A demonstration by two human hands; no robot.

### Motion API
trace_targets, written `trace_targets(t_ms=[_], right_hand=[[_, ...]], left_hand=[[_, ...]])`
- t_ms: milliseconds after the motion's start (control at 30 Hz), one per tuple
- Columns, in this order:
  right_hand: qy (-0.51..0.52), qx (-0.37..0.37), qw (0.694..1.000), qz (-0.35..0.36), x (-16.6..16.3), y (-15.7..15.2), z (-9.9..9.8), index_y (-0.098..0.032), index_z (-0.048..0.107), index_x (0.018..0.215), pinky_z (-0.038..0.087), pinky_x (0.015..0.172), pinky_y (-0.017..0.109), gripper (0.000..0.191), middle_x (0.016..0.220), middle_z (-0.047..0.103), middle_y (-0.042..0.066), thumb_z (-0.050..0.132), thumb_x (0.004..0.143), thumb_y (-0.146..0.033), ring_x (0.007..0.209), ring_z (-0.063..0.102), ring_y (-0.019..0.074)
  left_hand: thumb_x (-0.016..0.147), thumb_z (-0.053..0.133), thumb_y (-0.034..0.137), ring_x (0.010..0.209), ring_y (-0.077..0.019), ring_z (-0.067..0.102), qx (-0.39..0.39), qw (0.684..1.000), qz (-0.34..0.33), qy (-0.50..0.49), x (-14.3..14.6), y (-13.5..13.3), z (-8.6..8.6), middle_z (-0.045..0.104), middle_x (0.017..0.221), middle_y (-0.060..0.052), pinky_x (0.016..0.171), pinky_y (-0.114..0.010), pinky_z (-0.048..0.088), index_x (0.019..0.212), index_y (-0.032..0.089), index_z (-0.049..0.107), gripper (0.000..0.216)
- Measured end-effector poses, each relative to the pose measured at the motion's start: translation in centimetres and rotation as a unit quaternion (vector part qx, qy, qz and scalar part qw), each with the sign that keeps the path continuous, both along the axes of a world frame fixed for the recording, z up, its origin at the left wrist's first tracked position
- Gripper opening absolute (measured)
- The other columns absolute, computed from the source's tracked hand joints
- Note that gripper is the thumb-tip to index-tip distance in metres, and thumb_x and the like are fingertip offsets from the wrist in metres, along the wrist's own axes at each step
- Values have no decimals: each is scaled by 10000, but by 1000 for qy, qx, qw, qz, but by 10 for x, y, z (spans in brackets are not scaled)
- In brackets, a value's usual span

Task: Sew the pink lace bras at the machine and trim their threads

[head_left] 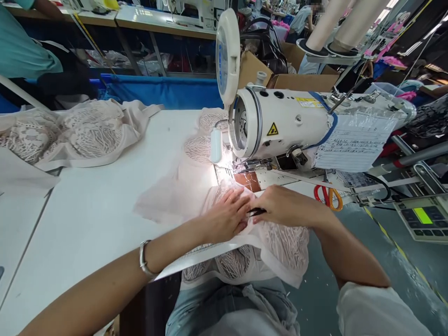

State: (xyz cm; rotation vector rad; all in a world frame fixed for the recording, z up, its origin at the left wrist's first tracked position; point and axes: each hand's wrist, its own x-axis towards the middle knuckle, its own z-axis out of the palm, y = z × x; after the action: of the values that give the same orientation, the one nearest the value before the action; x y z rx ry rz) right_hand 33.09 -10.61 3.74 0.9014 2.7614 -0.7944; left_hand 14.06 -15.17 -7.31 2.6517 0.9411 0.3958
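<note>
A pale pink lace bra [283, 245] lies over the table's front edge, partly hanging down towards my lap. My left hand [227, 212] rests on its fabric with the fingers stretched out, just in front of the sewing machine's lit needle area. Close beside it, my right hand [276, 205] is closed on a small black tool [257, 212], perhaps thread snips; most of it is hidden by the fingers. The sewing machine [280, 121] stands behind both hands. Another lace piece [198, 149] lies left of the needle, under the machine's white lamp [216, 145].
More lace bras [94, 130] lie on the white table [105, 210] at left. Red and orange-handled scissors [328, 196] sit right of my right hand. A control panel [423, 217] is at far right. A person in a teal top [28, 51] is at upper left.
</note>
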Motion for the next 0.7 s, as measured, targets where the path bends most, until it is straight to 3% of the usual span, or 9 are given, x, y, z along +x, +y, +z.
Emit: trace_targets(t_ms=[100,200,267,367,500,600,700], right_hand=[[-56,127,988,-63,5,13,-5,-186,698,782,242,584,313,206,622,602,34,572,920,-100,555,450,145],[-59,206,965,-151,2,25,-33,-167,703,982,270,609,312,266,853,679,80,478,927,-34,682,548,172],[-4,196,959,-203,-4,31,-57,-183,673,1064,327,647,292,233,1041,684,85,504,940,-82,821,603,185],[77,156,949,-264,-14,37,-87,-209,641,1015,390,713,271,115,1078,691,51,576,925,-183,913,625,186],[98,165,927,-322,-23,43,-105,-207,643,925,384,701,280,68,993,727,54,575,921,-215,862,640,197],[114,180,911,-353,-24,44,-107,-201,657,948,392,711,287,102,995,740,75,559,923,-215,854,647,209],[125,168,907,-364,-24,42,-105,-208,659,948,389,713,288,115,933,739,58,566,925,-271,832,644,210]], left_hand=[[953,542,445,1507,-466,207,-3,998,34,48,-2,20,3,352,1590,-219,1167,-692,229,1485,152,452,613],[960,544,465,1474,-435,290,22,997,27,64,-9,32,10,397,1569,-189,1135,-665,284,1447,214,506,550],[1020,453,371,1388,-359,428,61,995,30,75,-6,31,15,560,1434,-164,1122,-583,340,1305,192,625,378],[1022,362,159,1215,-306,567,123,986,44,101,4,22,14,680,1206,-194,1043,-482,428,1187,89,661,348],[1022,371,176,1227,-328,565,125,986,69,89,9,14,0,619,1287,-233,1027,-499,460,1309,34,572,378],[996,495,337,1389,-408,422,82,990,92,67,0,18,-5,492,1457,-222,1114,-639,363,1390,124,534,449],[966,563,371,1459,-425,331,36,998,42,33,-11,25,-3,439,1520,-169,1134,-694,310,1386,243,558,439]])
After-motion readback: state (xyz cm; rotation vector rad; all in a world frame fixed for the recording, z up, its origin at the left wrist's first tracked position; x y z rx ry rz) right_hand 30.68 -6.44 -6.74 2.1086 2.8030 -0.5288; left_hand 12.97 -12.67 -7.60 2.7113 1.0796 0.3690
